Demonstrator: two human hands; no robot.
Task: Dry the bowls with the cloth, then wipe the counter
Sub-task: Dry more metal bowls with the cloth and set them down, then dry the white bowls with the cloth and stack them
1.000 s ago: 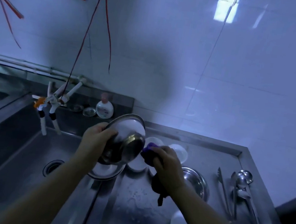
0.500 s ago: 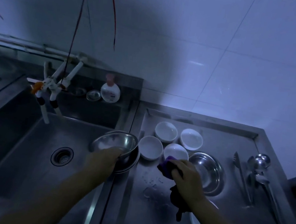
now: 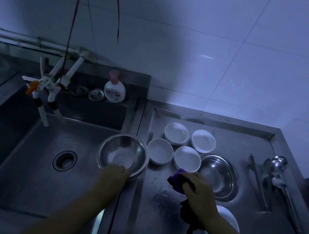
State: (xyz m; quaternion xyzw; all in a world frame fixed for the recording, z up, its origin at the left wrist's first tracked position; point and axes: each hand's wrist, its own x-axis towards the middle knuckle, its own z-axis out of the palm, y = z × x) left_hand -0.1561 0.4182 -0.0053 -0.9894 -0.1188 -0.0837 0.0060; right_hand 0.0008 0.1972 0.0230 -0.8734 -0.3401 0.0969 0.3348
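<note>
A steel bowl (image 3: 123,152) sits upright on a stack of steel bowls at the sink's right rim. My left hand (image 3: 113,176) grips its near edge. My right hand (image 3: 199,191) is closed on a purple cloth (image 3: 177,180), just above the wet steel counter (image 3: 155,225). Several white bowls (image 3: 159,153) stand in a cluster behind the cloth. Another steel bowl (image 3: 218,176) rests to the right of my right hand. A white dish (image 3: 228,219) lies partly hidden under my right wrist.
The deep sink (image 3: 26,159) with its drain lies left, with taps (image 3: 51,87) hanging over it. A soap bottle (image 3: 115,90) and small dishes stand on the back ledge. Tongs (image 3: 258,175) and ladles (image 3: 278,172) lie along the counter's right side.
The steel bowl was held up tilted against the cloth; my left hand has lowered it onto the stack at the sink rim. My right hand with the cloth has dropped toward the counter.
</note>
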